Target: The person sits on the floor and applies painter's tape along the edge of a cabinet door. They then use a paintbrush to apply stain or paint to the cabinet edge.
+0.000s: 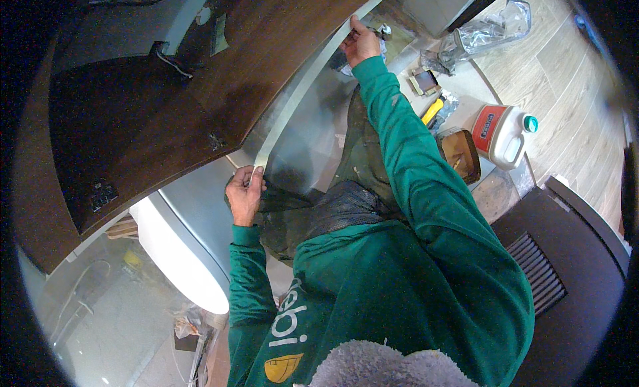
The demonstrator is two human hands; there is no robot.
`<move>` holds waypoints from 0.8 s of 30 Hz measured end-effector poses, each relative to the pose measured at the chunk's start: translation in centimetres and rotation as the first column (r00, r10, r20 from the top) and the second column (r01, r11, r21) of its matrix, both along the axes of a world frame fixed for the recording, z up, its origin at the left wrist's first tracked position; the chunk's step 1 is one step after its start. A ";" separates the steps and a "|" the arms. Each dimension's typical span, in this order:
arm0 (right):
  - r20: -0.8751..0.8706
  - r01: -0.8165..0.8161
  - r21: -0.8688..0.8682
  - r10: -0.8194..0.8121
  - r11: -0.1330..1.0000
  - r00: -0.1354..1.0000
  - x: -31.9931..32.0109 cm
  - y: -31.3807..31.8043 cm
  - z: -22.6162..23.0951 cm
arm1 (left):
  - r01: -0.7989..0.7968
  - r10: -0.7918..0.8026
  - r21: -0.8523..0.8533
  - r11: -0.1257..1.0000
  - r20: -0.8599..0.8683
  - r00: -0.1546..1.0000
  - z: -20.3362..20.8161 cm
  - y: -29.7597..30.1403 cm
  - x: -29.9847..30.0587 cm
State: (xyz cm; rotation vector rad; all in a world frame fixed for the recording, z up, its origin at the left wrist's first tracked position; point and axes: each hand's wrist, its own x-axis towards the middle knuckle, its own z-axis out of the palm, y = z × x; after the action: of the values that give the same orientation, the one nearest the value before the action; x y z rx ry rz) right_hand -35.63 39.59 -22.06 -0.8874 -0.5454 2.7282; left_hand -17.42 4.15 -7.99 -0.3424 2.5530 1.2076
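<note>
A long, narrow pale strip [291, 104] stretches between my two hands, bending slightly along its length. My left hand [245, 195] pinches its near end between thumb and fingers, by the corner of a dark brown wood panel [259, 61]. Farther off and to the right, my right hand [363, 44] is closed on the strip close to its far end, thumb pressed over it. The strip runs beside the panel's edge; whether it touches that edge is hard to tell. What the strip is made of does not show clearly.
To the right stand a white jug [502, 137] with a green cap and a brown open container [459, 155]. A yellow-handled tool [432, 111] and clear plastic packaging [496, 31] lie farther off. A dark vented panel [566, 254] is at lower right, a bright white curved surface [180, 254] at left.
</note>
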 end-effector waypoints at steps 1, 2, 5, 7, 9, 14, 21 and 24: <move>0.035 0.000 0.007 0.000 1.000 0.999 -0.1 0.0 -0.2 | -0.001 0.001 0.001 1.000 0.005 1.000 0.1 0.0 0.0; -0.005 -0.013 -0.005 0.013 1.000 1.000 -0.1 0.1 -0.4 | -0.010 0.010 0.013 1.000 0.010 1.000 0.1 0.1 0.0; -0.016 -0.018 -0.015 0.018 1.000 1.000 -0.1 0.2 -0.8 | -0.010 0.009 0.020 1.000 0.013 1.000 0.2 0.2 0.0; -0.005 -0.019 -0.008 0.019 1.000 1.000 0.0 0.1 -0.7 | -0.008 0.008 0.018 1.000 0.018 1.000 0.1 0.3 0.0; -0.007 -0.006 -0.021 0.006 1.000 1.000 0.0 0.0 -0.5 | -0.001 0.001 0.016 1.000 0.016 1.000 0.0 0.3 0.0; -0.028 0.003 -0.013 -0.003 1.000 1.000 0.0 -0.1 -0.2 | 0.000 0.000 0.025 1.000 0.013 1.000 -0.2 0.0 0.0; -0.008 -0.002 -0.022 0.001 1.000 1.000 -0.5 -0.5 -1.1 | 0.024 -0.024 0.008 1.000 0.014 1.000 -0.1 0.3 -0.4; -0.084 0.027 -0.004 -0.027 1.000 0.996 -0.7 -0.8 -1.5 | 0.029 -0.028 -0.017 0.999 0.024 0.999 0.0 0.6 -0.4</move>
State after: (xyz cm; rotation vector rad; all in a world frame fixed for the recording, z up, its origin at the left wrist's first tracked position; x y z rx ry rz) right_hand -36.33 38.81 -23.54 -0.7705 -0.5090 2.7287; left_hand -17.87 4.78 -7.97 -0.3208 2.5415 1.1646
